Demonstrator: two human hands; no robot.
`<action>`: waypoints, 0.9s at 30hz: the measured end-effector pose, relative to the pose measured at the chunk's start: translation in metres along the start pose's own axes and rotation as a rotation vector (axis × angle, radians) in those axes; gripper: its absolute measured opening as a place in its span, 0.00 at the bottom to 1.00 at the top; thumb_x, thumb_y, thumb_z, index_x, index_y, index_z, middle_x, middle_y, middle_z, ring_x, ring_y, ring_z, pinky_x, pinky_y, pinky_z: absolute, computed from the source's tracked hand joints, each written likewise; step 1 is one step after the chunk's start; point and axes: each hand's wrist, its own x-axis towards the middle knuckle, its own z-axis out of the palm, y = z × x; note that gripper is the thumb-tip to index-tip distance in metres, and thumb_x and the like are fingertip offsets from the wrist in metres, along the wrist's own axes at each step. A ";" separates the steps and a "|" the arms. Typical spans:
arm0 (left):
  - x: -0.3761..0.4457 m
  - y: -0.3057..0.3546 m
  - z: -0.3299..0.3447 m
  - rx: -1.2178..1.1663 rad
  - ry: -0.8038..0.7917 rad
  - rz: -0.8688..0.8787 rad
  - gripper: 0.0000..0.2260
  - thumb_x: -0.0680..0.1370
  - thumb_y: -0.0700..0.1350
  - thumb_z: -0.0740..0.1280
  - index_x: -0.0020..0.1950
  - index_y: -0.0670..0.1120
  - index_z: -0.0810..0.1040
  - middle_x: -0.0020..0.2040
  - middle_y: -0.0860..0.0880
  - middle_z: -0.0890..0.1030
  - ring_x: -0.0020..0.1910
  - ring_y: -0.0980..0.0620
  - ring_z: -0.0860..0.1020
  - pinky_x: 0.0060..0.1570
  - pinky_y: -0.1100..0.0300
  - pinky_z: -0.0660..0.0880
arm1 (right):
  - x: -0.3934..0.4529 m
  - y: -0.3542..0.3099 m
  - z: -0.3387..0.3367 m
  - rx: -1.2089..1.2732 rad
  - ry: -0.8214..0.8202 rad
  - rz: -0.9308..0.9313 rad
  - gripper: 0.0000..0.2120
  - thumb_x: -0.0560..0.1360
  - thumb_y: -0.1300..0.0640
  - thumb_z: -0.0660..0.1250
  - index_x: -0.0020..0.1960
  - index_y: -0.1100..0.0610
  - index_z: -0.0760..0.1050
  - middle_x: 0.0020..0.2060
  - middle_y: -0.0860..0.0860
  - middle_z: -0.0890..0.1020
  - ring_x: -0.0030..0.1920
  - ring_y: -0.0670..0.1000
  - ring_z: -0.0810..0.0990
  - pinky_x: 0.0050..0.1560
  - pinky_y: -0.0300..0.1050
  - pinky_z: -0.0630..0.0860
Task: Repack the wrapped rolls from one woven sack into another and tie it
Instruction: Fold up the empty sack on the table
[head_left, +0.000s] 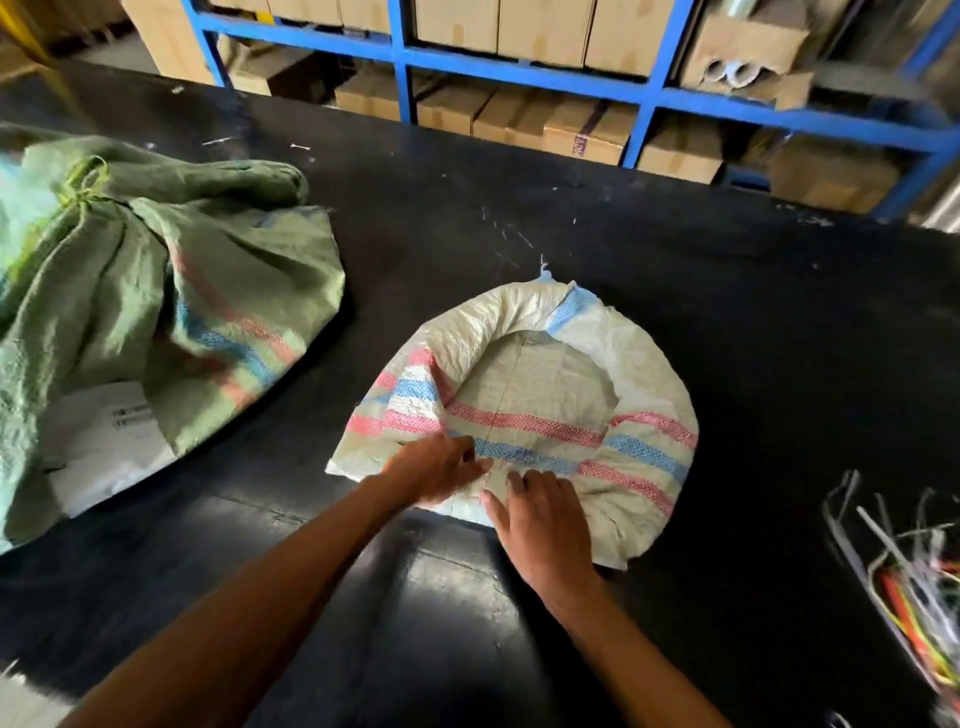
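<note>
So the pale woven sack (524, 410) is sitting out on the black counter (441, 597), its mouth rolled down into a fat collar so it forms a shallow open bowl, nothing inside it that I can see. Both hands are at the near edge of that collar: the left hand (434, 470) has its fingers bent onto the rolled rim right at the blue and pink stripes, looks like it's pinching the fabric, and the right hand (540, 525) lies flatter just beside it, fingers spread on the rim, pressing more than gripping. My guess is this stuff handles like any poly sack: light, floppy, a bit slick and crinkly, so the rolled rim is the best place to grab since it's the only part with any body. Left of the pale sack and well apart is the green woven sack (156, 291), slumped and tied at the neck with a yellowish string (83, 187), with a white wrapped package (104, 436) poking out from under it, probably one of the rolls. Those will likely be heavier and want a two-handed lift. To the right of the pale sack is a bundle of plastic ties (904, 566). Behind it, blue shelving (519, 73) holds cardboard boxes (571, 130).
</note>
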 end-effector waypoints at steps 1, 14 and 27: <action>0.004 0.003 -0.004 -0.021 -0.045 -0.010 0.18 0.80 0.57 0.56 0.56 0.45 0.75 0.52 0.44 0.80 0.49 0.44 0.79 0.46 0.53 0.76 | -0.007 -0.003 0.003 -0.055 -0.020 0.009 0.21 0.79 0.45 0.53 0.41 0.58 0.77 0.32 0.54 0.79 0.34 0.54 0.77 0.37 0.49 0.75; -0.092 -0.012 0.030 0.233 0.359 0.504 0.24 0.82 0.56 0.48 0.34 0.49 0.74 0.29 0.52 0.76 0.28 0.53 0.73 0.36 0.63 0.69 | -0.031 -0.013 -0.007 0.075 -0.501 -0.034 0.31 0.76 0.45 0.37 0.56 0.62 0.72 0.37 0.57 0.72 0.50 0.61 0.79 0.32 0.43 0.62; -0.111 0.009 0.033 0.171 0.101 0.470 0.17 0.80 0.54 0.55 0.43 0.45 0.77 0.41 0.45 0.79 0.40 0.45 0.78 0.44 0.53 0.74 | -0.149 -0.073 -0.020 -0.164 -0.035 0.192 0.14 0.78 0.52 0.58 0.37 0.55 0.76 0.30 0.51 0.76 0.32 0.53 0.76 0.37 0.49 0.71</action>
